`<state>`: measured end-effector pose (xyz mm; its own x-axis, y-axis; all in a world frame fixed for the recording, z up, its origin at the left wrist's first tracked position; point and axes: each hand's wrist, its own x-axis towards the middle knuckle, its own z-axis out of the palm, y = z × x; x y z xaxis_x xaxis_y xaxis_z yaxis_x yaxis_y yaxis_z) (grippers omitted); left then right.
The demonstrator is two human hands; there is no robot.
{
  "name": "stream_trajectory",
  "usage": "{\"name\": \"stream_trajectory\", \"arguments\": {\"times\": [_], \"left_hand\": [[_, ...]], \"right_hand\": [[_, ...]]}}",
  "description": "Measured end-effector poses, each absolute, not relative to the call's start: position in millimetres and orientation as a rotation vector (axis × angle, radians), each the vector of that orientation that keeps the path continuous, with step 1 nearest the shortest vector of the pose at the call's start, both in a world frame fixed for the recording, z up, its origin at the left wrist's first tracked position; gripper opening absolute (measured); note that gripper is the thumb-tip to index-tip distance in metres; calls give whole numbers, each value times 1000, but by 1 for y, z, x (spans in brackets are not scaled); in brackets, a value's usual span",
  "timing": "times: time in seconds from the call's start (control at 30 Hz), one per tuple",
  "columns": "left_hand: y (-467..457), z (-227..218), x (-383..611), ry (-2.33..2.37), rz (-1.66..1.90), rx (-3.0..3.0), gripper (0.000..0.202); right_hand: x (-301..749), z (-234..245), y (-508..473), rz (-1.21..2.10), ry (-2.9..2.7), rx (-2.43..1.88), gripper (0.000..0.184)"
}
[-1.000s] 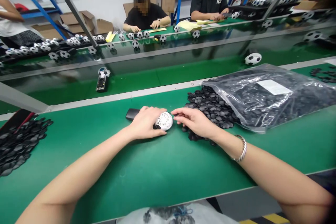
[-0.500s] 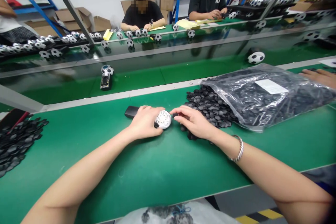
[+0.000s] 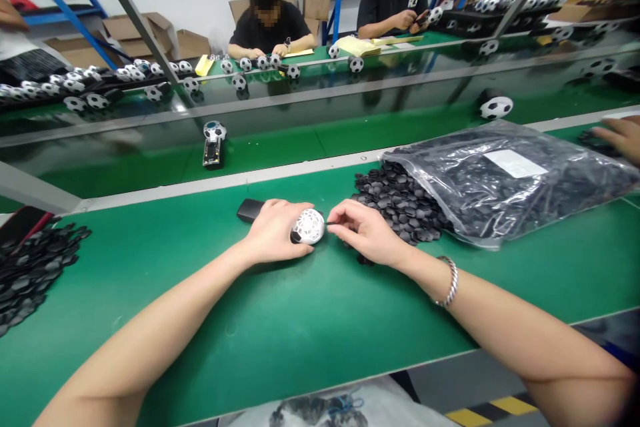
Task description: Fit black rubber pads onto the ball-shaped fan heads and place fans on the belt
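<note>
My left hand (image 3: 274,232) is wrapped round a white soccer-ball shell (image 3: 309,227) with open holes and a black patch at its lower left. A black handle (image 3: 249,211) sticks out behind that hand, lying on the green table (image 3: 240,333). Close to the shell's right side, my right hand (image 3: 361,230) pinches a small black piece (image 3: 330,223) between thumb and fingers. Behind my right hand spreads a pile of black pieces (image 3: 400,203), spilling from a clear plastic bag (image 3: 510,180).
Another heap of black pieces (image 3: 40,273) lies at the left. Beyond the table's rail, a green conveyor (image 3: 300,140) carries a soccer-ball unit with bare circuitry (image 3: 213,143) and another soccer ball (image 3: 496,107). Co-workers sit across; another person's hand (image 3: 623,137) shows at right.
The black piece in my right hand now points toward the shell, its grip tighter. On the conveyor, the ball units have shifted right. The other person's hand at right has lifted.
</note>
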<state>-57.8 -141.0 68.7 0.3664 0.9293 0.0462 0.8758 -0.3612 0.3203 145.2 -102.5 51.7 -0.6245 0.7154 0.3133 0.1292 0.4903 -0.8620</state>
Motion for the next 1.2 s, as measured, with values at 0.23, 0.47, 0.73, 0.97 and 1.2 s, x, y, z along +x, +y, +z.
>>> {"name": "stream_trajectory", "arguments": {"times": [0.23, 0.47, 0.73, 0.97, 1.2], "left_hand": [[-140, 66, -59, 1576, 357, 2392, 67], [-139, 65, -59, 1568, 361, 2397, 66], [-140, 69, -55, 1541, 380, 2390, 66], [-140, 69, -53, 1571, 396, 2373, 60], [-143, 65, -48, 1603, 448, 2373, 53]], "right_hand": [[146, 53, -100, 735, -2343, -491, 13], [144, 51, -103, 741, -2331, -506, 12], [139, 55, -105, 705, -2396, -412, 22], [136, 53, -106, 773, -2264, -521, 11], [132, 41, -104, 942, -2191, -644, 25]]}}
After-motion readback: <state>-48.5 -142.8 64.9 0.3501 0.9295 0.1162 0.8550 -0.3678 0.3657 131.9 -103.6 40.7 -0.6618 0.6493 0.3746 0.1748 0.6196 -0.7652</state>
